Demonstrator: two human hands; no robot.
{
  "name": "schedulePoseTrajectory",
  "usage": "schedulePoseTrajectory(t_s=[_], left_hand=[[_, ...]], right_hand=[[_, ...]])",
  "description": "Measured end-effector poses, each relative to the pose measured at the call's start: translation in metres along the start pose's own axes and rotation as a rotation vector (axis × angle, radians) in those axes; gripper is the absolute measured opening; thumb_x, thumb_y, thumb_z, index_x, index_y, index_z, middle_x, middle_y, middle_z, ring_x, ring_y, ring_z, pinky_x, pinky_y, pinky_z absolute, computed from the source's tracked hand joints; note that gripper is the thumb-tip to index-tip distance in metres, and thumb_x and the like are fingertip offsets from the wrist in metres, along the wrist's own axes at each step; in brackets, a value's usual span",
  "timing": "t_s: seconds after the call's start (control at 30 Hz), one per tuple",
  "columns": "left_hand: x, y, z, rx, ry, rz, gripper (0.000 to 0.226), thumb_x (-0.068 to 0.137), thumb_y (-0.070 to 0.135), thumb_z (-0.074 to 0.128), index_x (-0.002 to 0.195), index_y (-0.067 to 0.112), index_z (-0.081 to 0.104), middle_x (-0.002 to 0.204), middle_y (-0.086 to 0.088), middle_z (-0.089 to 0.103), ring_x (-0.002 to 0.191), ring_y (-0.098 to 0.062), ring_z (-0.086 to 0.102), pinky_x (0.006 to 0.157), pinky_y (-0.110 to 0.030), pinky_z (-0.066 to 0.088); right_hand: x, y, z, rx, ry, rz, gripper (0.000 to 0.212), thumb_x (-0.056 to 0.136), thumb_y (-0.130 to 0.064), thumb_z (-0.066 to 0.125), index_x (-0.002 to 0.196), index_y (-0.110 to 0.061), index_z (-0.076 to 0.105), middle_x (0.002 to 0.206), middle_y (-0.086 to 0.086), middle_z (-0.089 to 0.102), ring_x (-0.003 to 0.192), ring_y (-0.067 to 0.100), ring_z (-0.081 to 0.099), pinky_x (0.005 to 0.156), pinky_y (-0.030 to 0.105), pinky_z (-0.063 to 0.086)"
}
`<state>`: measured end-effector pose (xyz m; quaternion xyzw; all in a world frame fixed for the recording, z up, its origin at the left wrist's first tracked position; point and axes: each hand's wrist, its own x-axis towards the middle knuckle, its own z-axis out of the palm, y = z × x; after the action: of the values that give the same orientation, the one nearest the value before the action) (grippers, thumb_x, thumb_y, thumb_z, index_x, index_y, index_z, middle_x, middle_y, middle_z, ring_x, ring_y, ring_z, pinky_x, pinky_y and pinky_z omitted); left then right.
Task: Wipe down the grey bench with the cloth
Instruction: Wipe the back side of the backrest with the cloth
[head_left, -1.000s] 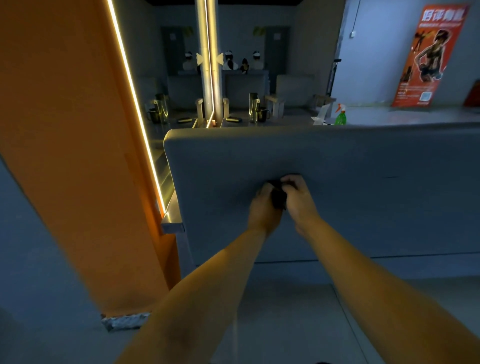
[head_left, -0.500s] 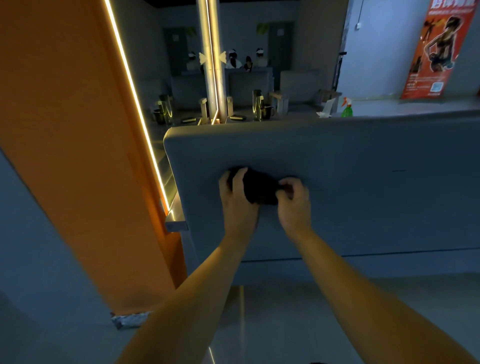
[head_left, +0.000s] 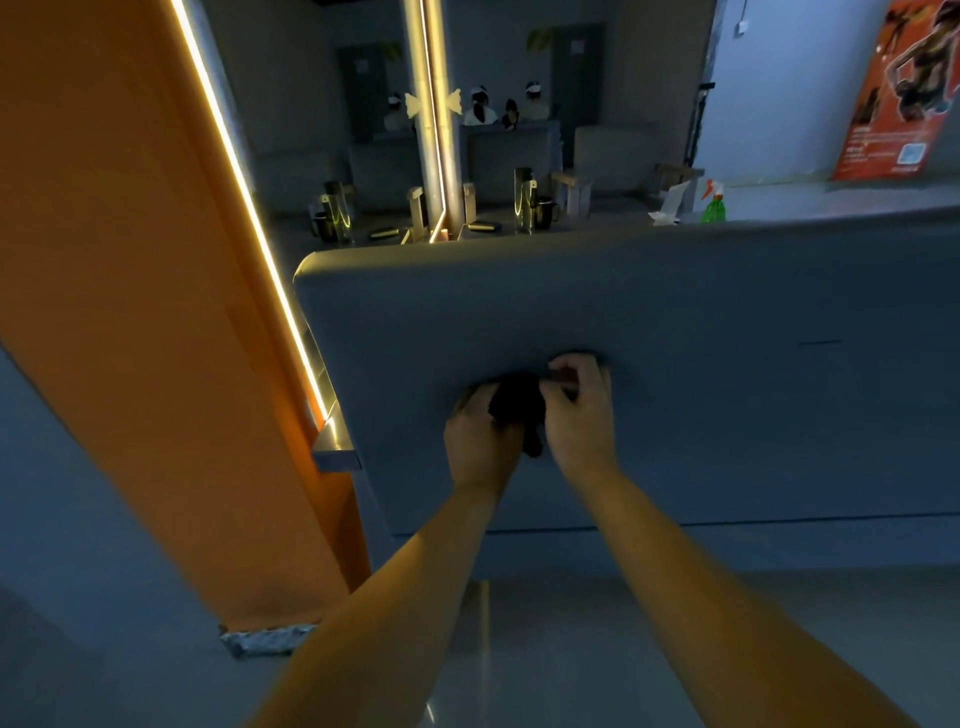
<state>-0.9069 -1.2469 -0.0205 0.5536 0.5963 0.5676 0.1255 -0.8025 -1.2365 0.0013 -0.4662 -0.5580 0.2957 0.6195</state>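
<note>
The cloth (head_left: 519, 408), dark and bunched, sits between 2 hands against the grey bench (head_left: 753, 405), toward its left end. It looks soft, light and limp, so it is best gathered into a wad. The left hand (head_left: 478, 441) grips its near side. The right hand (head_left: 579, 415) pinches its far edge.

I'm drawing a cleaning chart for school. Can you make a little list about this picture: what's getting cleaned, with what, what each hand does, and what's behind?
Being cleaned: grey bench, its padded face in front of the person
Tool: dark cloth, bunched up between the two hands
Left hand: holds the cloth's lower part
Right hand: fingers pinch the cloth's top
Behind: green spray bottle, past the bench's top edge
Left side: orange panel edged by a lit strip
Light: dim
</note>
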Motion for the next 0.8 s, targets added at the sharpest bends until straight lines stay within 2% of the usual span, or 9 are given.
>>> schedulePoseTrajectory(t_s=[0.07,0.13,0.2,0.27,0.33,0.4,0.53,0.7,0.8], left_hand=[[0.004,0.004,-0.008,-0.027,0.112,0.002,0.018,0.088,0.013,0.060,0.101,0.021,0.071,0.099,0.003,0.069,0.090,-0.012,0.064,0.081,-0.025,0.055],[0.008,0.009,-0.013,-0.070,0.271,0.031,0.024,0.085,0.003,0.063,0.103,0.016,0.071,0.102,0.000,0.068,0.092,-0.011,0.062,0.081,-0.012,0.047],[0.006,0.018,-0.005,-0.155,0.310,-0.054,0.018,0.088,0.002,0.061,0.099,0.015,0.068,0.096,0.001,0.067,0.084,-0.004,0.060,0.074,-0.017,0.047],[-0.006,0.032,0.012,-0.246,0.275,-0.202,0.016,0.094,0.004,0.057,0.095,0.019,0.064,0.088,0.006,0.065,0.075,0.002,0.059,0.067,-0.019,0.049],[-0.015,0.040,0.030,-0.269,0.197,-0.284,0.016,0.097,0.007,0.057,0.100,0.021,0.064,0.091,0.009,0.066,0.077,0.005,0.060,0.068,-0.014,0.052],[-0.023,0.045,0.043,-0.234,0.090,-0.329,0.014,0.097,0.012,0.060,0.107,0.018,0.067,0.097,0.008,0.070,0.083,0.000,0.064,0.063,-0.006,0.047],[-0.039,0.063,0.056,-0.279,-0.086,-0.376,0.024,0.097,0.021,0.063,0.122,0.021,0.063,0.102,0.011,0.069,0.087,-0.002,0.066,0.059,-0.006,0.046],[-0.064,0.072,0.073,-0.327,-0.414,-0.038,0.055,0.092,0.015,0.072,0.136,0.028,0.043,0.118,0.029,0.054,0.104,0.012,0.060,0.078,-0.010,0.051],[-0.058,0.085,0.098,-0.331,-0.677,0.153,0.069,0.089,0.012,0.075,0.136,0.043,0.035,0.131,0.019,0.053,0.114,0.005,0.057,0.088,-0.016,0.052]], right_hand=[[0.002,-0.002,-0.003,0.019,-0.041,0.042,0.015,0.095,-0.009,0.058,0.103,-0.021,0.060,0.112,-0.001,0.050,0.103,0.017,0.056,0.091,0.028,0.047],[0.004,-0.010,-0.009,0.053,-0.082,0.082,0.012,0.097,-0.010,0.057,0.103,-0.019,0.062,0.114,0.004,0.052,0.098,0.014,0.056,0.083,0.012,0.043],[0.007,-0.016,-0.016,0.079,-0.129,0.129,0.008,0.099,-0.015,0.057,0.101,-0.018,0.064,0.113,0.006,0.055,0.097,0.013,0.056,0.076,0.005,0.041],[0.007,-0.019,-0.025,0.112,-0.196,0.176,0.009,0.101,-0.024,0.057,0.102,-0.023,0.066,0.117,0.005,0.058,0.102,0.013,0.059,0.083,0.014,0.044],[0.008,-0.021,-0.036,0.110,-0.272,0.207,0.013,0.103,-0.031,0.055,0.108,-0.027,0.067,0.122,0.000,0.061,0.108,0.011,0.061,0.090,0.023,0.047],[0.008,-0.022,-0.049,0.085,-0.307,0.236,0.016,0.105,-0.033,0.054,0.112,-0.026,0.066,0.123,-0.004,0.062,0.109,0.006,0.060,0.087,0.020,0.046],[0.006,-0.014,-0.072,-0.018,-0.181,0.148,0.008,0.101,-0.023,0.061,0.108,-0.021,0.060,0.114,0.000,0.058,0.105,0.012,0.058,0.088,0.027,0.047],[-0.007,-0.002,-0.101,0.079,0.022,0.128,0.032,0.092,-0.010,0.067,0.112,-0.025,0.047,0.117,0.002,0.048,0.106,0.010,0.054,0.084,0.016,0.050],[-0.004,0.006,-0.142,0.092,0.134,0.097,0.036,0.092,0.003,0.057,0.117,-0.020,0.043,0.113,0.004,0.051,0.099,0.005,0.058,0.080,0.018,0.053]])
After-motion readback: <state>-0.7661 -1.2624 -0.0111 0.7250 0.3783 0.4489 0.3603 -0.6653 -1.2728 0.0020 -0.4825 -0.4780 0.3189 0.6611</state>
